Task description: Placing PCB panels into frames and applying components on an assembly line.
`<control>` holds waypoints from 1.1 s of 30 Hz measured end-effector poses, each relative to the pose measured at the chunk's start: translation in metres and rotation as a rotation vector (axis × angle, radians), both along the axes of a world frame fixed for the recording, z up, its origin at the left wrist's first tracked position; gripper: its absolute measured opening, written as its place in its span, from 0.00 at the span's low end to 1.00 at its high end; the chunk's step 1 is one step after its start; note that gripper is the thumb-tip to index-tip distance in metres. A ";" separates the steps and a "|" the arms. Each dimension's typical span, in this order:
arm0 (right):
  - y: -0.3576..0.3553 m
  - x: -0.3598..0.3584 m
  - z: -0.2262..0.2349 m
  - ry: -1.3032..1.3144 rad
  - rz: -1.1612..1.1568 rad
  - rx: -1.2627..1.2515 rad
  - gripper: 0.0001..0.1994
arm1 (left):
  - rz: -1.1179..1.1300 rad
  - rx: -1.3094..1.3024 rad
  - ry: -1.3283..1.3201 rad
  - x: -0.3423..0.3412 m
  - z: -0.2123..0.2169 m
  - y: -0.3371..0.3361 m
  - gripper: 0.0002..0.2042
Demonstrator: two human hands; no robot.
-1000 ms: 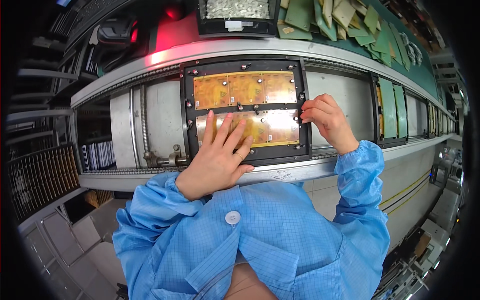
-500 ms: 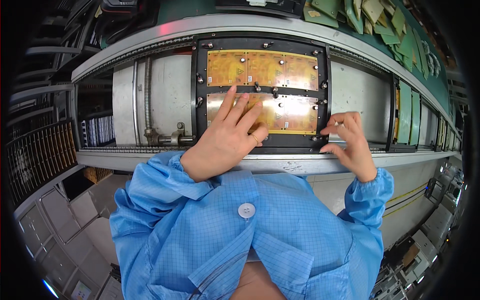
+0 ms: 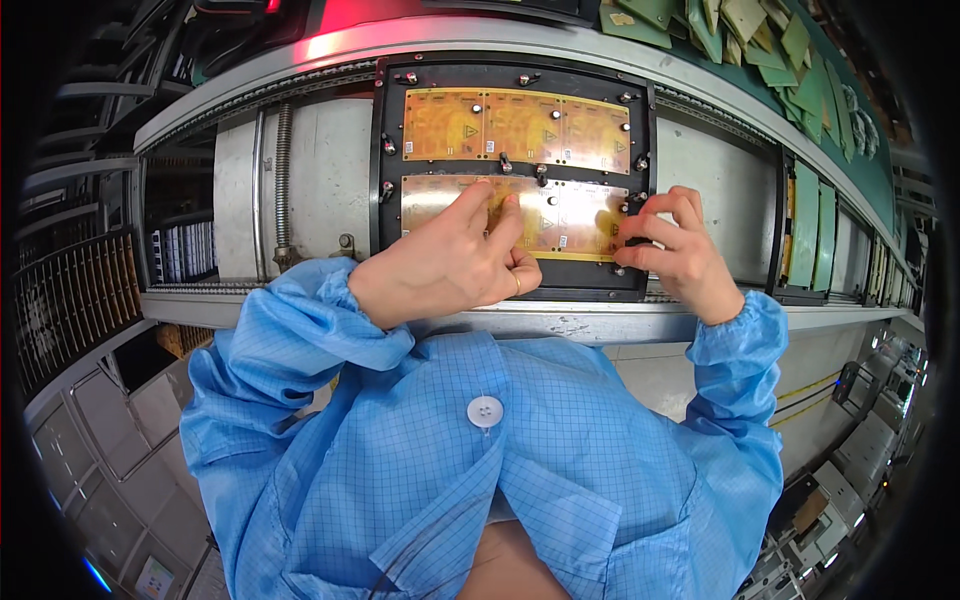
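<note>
My left hand [image 3: 452, 257] lies over the lower amber circuit-board panel [image 3: 588, 215], its fingers apart and bent onto the surface and hiding part of the panel. Bent fingers and thumb of my right hand [image 3: 688, 262] come together at that panel's lower right edge; whatever is between them is hidden. An upper amber panel [image 3: 515, 128] sits above it in the same black fixture frame [image 3: 388, 105]. Small metal turn clamps line the frame, among them a middle clamp [image 3: 505, 163] between the two panels and a right clamp [image 3: 641, 162] just above my right hand.
The fixture rests across a conveyor with metal rails [image 3: 590, 322]. A threaded rod [image 3: 283, 180] runs at its left. Green boards [image 3: 803, 225] stand upright on the right, and a heap of green board pieces [image 3: 740, 40] lies at the back right. Slatted black racks [image 3: 75, 290] stand far left.
My right hand has moved up and left, from the frame's lower right corner onto the panel's edge. My left fingers have bent more. A red glow at the back has grown brighter.
</note>
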State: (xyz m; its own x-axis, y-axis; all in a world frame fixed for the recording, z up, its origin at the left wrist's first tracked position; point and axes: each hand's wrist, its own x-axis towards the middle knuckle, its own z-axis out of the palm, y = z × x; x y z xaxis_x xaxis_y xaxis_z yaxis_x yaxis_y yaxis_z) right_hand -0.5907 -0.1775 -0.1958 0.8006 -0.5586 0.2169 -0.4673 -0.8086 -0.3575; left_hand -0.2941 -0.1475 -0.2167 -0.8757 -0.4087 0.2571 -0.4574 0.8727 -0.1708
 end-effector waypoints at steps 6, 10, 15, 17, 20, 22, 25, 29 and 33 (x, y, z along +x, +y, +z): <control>-0.010 0.006 0.014 -0.009 -0.004 0.199 0.13 | 0.042 0.180 0.044 0.003 0.005 0.002 0.07; 0.010 0.026 0.032 -0.056 -0.113 0.203 0.17 | 0.095 0.489 0.477 0.034 0.016 -0.018 0.14; 0.033 0.073 0.032 -0.034 -0.063 0.210 0.22 | 0.341 0.619 0.438 0.092 0.039 0.002 0.15; 0.034 0.088 0.027 0.053 -0.029 0.125 0.24 | 0.304 0.695 0.353 0.100 0.041 0.016 0.13; 0.033 0.104 0.020 0.085 -0.035 0.177 0.27 | 0.309 0.668 0.322 0.100 0.034 0.025 0.11; 0.036 0.110 0.016 0.091 -0.044 0.198 0.28 | 0.301 0.635 0.336 0.098 0.022 0.030 0.11; 0.040 0.116 0.012 0.129 -0.075 0.192 0.29 | 0.267 0.545 0.379 0.096 0.004 0.033 0.10; 0.045 0.121 0.009 0.136 -0.104 0.183 0.30 | 0.056 0.346 0.217 0.095 0.008 0.015 0.06; 0.047 0.123 0.010 0.142 -0.121 0.130 0.29 | -0.165 0.397 0.094 0.089 0.017 -0.010 0.10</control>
State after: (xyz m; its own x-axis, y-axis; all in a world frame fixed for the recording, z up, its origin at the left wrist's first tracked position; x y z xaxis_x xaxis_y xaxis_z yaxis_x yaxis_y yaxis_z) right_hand -0.4681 -0.1307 -0.1855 0.7437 -0.6680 0.0263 -0.6110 -0.6952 -0.3787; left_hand -0.2055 -0.1572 -0.1996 -0.9177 -0.3489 0.1900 -0.3044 0.9249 0.2280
